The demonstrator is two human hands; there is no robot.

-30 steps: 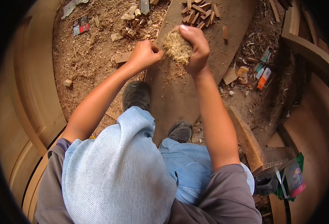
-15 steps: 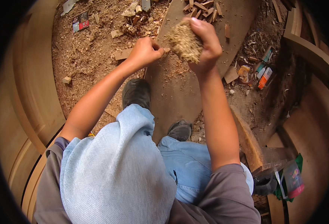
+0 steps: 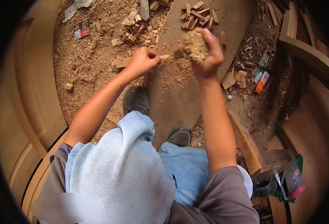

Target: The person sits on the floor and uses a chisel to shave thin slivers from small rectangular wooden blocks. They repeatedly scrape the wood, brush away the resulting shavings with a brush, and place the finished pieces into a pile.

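Note:
My left hand (image 3: 142,59) pinches a small pale sliver of wood (image 3: 164,57) between thumb and fingers. A short distance to its right, my right hand (image 3: 211,56) is closed round a yellowish, shaggy fibrous clump (image 3: 193,46). A dark shape (image 3: 179,54) shows at the clump's lower left, too blurred to make out. Beneath both hands lies a brown board (image 3: 172,97) scattered with shavings, and at its far part sits a pile of several small wooden pieces (image 3: 198,15).
Wood shavings (image 3: 82,63) cover the ground at left, beside curved wooden panels (image 3: 37,104). At right are litter with an orange-and-white packet (image 3: 262,83), curved wooden frames (image 3: 302,56), a rough wood block (image 3: 246,138) and a clear plastic container (image 3: 293,181). My two shoes (image 3: 136,100) rest below.
My left hand has shifted down and slightly right, and the sliver shows more clearly. My right hand, still round the clump, has moved right since the earliest frame and down a little since the last.

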